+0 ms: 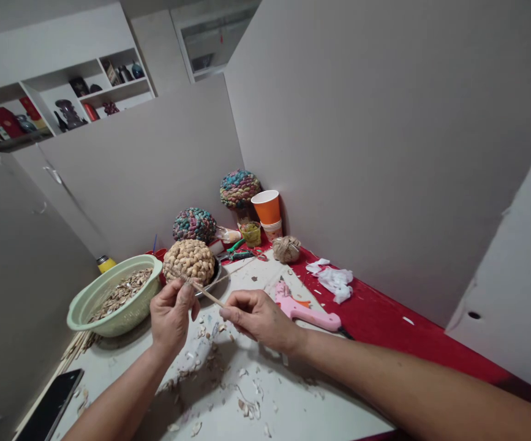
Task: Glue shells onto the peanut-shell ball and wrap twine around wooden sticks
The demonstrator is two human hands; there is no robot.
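A thin wooden stick (210,297) runs between my two hands above the white board. My left hand (172,309) pinches its far end between thumb and fingers, and my right hand (256,317) grips the near end. From near my left fingertips a strand of twine (233,271) stretches toward a ball of twine (286,249) at the back. Just behind my left hand, a ball covered in tan shells (189,262) rests in a metal bowl (214,283). Whether the twine is wound on the stick is hard to make out.
Left stands a green basin (80,315) of shells; a phone (51,407) lies nearer. Shell bits litter the white board (306,407). A pink glue gun (308,312) and crumpled white tissue (334,280) lie right. Behind are pliers (235,254), orange cups (267,209) and colourful shell-covered balls (195,225).
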